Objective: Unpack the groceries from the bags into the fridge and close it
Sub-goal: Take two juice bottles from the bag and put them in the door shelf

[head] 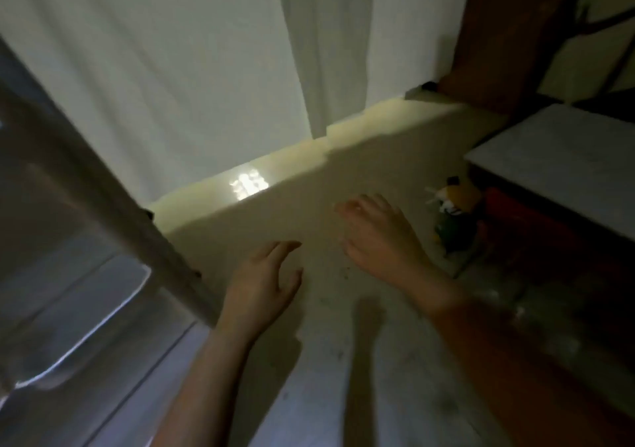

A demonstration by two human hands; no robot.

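The grey fridge (62, 240) fills the left side of the view, seen at a steep angle, and its door looks closed with a recessed handle (113, 312) low on the front. My left hand (264, 281) hangs empty just right of the fridge's edge, fingers slightly apart. My right hand (381, 237) is also empty, fingers spread, over the beige floor. A small heap of groceries or a bag (453, 213), yellow and green, lies on the floor to the right of that hand. The picture is blurred.
White curtains (192, 68) hang along the far side down to the floor (343, 309). A white-topped cabinet or table (563, 157) stands at the right with red and dark shapes under it. A brown post (508, 34) rises at the upper right.
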